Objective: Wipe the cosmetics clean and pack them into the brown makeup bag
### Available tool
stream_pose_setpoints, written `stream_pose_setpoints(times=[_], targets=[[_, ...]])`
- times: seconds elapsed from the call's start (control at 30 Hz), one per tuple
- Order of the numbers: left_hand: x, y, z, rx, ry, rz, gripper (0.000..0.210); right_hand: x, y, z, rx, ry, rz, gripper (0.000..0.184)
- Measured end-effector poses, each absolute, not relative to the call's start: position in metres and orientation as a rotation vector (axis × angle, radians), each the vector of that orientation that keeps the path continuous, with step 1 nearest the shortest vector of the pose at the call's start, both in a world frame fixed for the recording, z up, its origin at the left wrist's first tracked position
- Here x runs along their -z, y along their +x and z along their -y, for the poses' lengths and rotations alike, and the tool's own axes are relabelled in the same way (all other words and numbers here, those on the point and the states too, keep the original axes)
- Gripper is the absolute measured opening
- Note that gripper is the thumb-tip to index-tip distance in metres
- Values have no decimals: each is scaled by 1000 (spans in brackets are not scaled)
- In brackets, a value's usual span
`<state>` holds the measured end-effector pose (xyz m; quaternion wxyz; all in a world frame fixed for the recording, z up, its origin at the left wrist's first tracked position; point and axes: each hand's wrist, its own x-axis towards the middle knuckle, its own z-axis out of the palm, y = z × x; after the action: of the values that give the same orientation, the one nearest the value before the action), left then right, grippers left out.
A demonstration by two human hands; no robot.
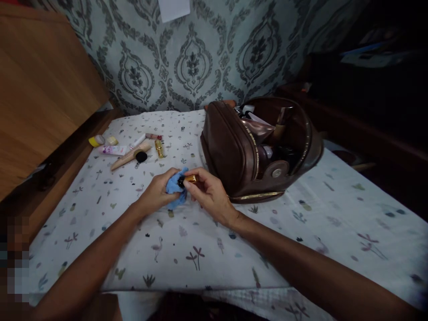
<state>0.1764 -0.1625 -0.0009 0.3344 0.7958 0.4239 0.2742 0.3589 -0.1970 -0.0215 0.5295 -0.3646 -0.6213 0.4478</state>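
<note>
My left hand (158,191) is closed on a blue cloth (175,183), which it presses around the black end of a small tube. The gold end of this tube, which looks like a lipstick (191,179), is pinched between the thumb and fingers of my right hand (211,196). Both hands meet just above the patterned tablecloth (187,254), in front of a brown cosmetic bag (227,147). The bag gapes open on the right, with several cosmetics inside.
Left of the bag lie a gold lipstick (159,149), a beige tube (125,159) with a black cap, a white-and-purple tube (113,150), a pinkish slim tube (154,136) and a yellow-edged jar (96,141). A wooden panel (47,84) borders the left side; a patterned wall stands behind.
</note>
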Motion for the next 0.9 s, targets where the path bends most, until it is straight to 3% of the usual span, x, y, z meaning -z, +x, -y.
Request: stream_pose_setpoints(times=[0.13,0.3,0.9], targets=[[-3,176,163,-702,1945,-1027,21,24,359,197,-1093,-819,1522,26],[-3,174,164,-669,1941,-968,17,20,360,199,-1050,-867,1575,17],[12,172,167,-801,2407,-1131,16,16,358,205,-1059,-927,1534,21]])
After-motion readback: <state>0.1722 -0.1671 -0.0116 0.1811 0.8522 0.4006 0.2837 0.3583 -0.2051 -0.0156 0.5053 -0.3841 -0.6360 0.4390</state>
